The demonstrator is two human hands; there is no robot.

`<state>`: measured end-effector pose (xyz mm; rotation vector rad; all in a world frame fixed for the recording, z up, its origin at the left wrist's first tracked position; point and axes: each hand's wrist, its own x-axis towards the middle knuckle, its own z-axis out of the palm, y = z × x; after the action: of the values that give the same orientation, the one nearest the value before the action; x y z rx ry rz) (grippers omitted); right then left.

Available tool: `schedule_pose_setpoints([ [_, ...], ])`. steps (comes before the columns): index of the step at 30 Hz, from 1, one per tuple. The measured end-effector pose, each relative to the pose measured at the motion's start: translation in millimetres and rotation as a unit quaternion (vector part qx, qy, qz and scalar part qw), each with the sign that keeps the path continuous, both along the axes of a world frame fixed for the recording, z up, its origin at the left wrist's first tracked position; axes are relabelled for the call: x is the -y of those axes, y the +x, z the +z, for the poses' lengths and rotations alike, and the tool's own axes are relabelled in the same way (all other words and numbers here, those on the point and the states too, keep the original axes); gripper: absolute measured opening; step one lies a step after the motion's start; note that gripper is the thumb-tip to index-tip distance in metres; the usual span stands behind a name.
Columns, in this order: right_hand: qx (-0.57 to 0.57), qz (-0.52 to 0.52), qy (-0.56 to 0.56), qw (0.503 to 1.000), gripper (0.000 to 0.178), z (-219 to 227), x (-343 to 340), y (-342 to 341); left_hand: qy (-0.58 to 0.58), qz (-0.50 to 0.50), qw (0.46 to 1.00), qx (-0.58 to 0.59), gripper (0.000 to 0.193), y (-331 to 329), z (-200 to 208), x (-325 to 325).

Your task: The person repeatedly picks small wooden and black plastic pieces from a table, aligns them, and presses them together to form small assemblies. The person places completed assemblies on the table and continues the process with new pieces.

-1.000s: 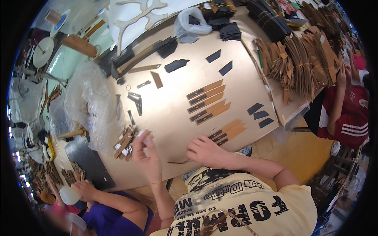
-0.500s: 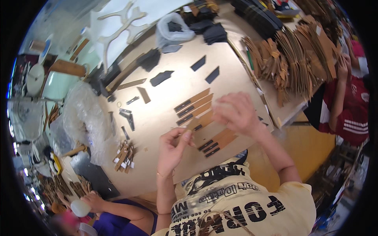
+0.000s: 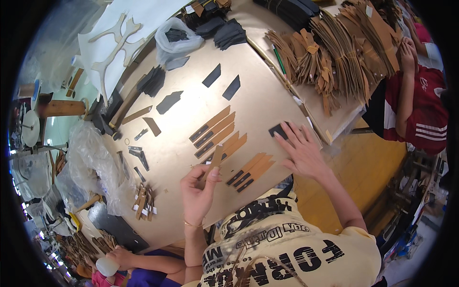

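Observation:
In my left hand [image 3: 198, 190] a narrow brown strip [image 3: 216, 156], apparently leather, stands up between thumb and fingers. Farther right, my right hand [image 3: 306, 155] is spread low over the table, its fingertips at a small black piece [image 3: 276, 129] that they partly cover. Several tan strips with black slotted ends [image 3: 216, 125] lie in a slanting row beyond my left hand. That hand and its strip hide part of the row's near end. A second group of such strips [image 3: 252, 171] lies nearer me, between my two hands.
Loose black pieces [image 3: 231, 87] lie farther back, near a clear plastic bag [image 3: 178, 43]. A bundle of short brown strips [image 3: 144, 201] sits at left. Stacked brown pieces [image 3: 334, 52] cover the far-right table. Co-workers are at the right and lower left.
My right hand has moved right, away from the strips, and now spreads by the black piece. My left hand still holds its strip, now more upright. The whole view has shifted.

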<state>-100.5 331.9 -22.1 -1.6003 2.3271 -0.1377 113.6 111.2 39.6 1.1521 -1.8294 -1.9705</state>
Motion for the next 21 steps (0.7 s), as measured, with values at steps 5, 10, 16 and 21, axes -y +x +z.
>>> schedule_pose_setpoints([
  [5, -0.053, 0.003, -0.062, 0.997, 0.074, -10, 67, -18, -0.008, 0.008, 1.000, -0.022, 0.019, -5, 1, -6],
  [10, -0.030, 0.015, -0.085, 0.996, 0.072, -10, 76, -24, -0.022, -0.008, 1.000, -0.018, 0.019, -12, 1, -10],
  [16, 0.092, -0.177, -0.281, 0.939, 0.045, 10, 44, -37, -0.081, -0.070, 0.994, -0.018, 0.019, -39, 1, -11],
  [21, 0.113, -0.284, -0.192, 0.933, 0.030, 28, -19, -28, -0.144, -0.117, 0.983, -0.013, 0.017, -49, 5, -5],
])
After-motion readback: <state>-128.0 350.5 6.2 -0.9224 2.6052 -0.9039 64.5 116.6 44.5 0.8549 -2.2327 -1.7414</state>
